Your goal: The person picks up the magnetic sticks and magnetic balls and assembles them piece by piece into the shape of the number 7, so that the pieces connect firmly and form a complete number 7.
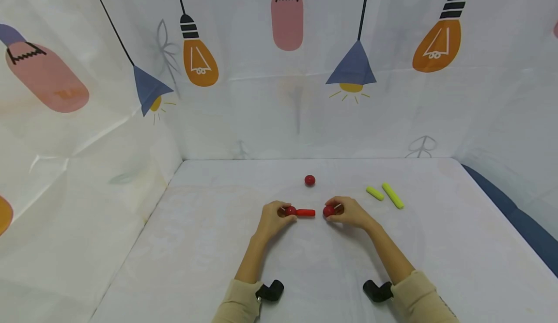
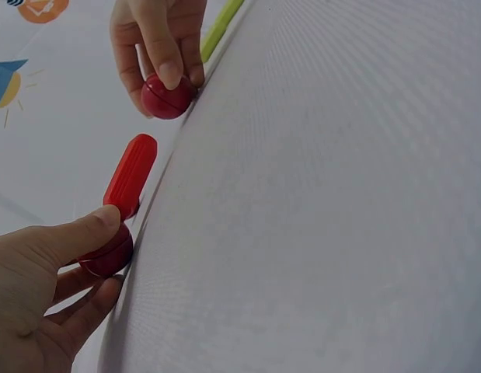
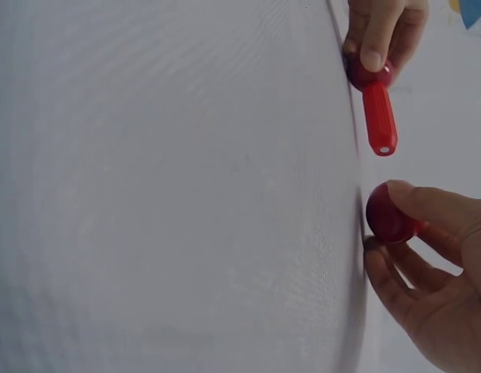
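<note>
My left hand (image 1: 274,219) pinches a dark red ball (image 2: 109,255) between thumb and fingers. From that ball a bright red ribbed rod (image 1: 306,212) points right, its near end against the ball. In the right wrist view the rod's free end shows a small pale spot. Facing it across a small gap, my right hand (image 1: 350,211) pinches a second dark red ball (image 3: 389,214). This ball is apart from the rod. Farther back on the table lies a third red ball (image 1: 309,180), which neither hand touches.
Two yellow-green rods, a short one (image 1: 375,193) and a longer one (image 1: 393,196), lie right of the hands. The white-covered table (image 1: 209,265) meets a printed white sheet (image 1: 261,115) behind and at the left. A dark blue surface (image 1: 514,211) shows past the right edge.
</note>
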`<state>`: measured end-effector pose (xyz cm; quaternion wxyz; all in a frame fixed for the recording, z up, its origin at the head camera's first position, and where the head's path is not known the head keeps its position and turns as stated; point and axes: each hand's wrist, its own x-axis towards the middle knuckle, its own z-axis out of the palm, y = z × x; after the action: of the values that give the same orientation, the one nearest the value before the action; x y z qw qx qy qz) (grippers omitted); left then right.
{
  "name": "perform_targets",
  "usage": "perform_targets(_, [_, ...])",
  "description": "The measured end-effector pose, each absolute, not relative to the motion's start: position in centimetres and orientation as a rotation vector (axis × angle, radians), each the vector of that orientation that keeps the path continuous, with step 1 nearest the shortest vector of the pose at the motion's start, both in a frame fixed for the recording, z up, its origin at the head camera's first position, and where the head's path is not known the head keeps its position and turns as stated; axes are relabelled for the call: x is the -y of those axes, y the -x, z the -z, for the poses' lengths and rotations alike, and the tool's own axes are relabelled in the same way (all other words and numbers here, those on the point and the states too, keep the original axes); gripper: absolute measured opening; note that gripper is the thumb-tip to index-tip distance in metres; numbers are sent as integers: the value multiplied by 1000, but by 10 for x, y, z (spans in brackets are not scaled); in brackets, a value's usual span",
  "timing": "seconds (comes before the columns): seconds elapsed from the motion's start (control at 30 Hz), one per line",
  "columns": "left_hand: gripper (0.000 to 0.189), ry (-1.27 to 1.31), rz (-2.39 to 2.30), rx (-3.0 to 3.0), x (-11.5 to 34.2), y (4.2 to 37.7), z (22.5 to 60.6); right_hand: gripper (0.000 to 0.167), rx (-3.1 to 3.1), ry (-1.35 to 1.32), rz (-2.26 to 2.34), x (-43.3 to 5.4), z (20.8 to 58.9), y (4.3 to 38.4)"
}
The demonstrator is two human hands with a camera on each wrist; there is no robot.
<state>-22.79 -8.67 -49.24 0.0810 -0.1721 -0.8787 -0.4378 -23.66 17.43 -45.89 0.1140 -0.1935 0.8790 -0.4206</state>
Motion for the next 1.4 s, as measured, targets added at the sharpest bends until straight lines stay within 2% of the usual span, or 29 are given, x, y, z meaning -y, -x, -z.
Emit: perform_targets(1.4, [35, 520, 1316, 2608, 87, 229, 495, 38, -2571, 531, 1214, -158, 461, 236])
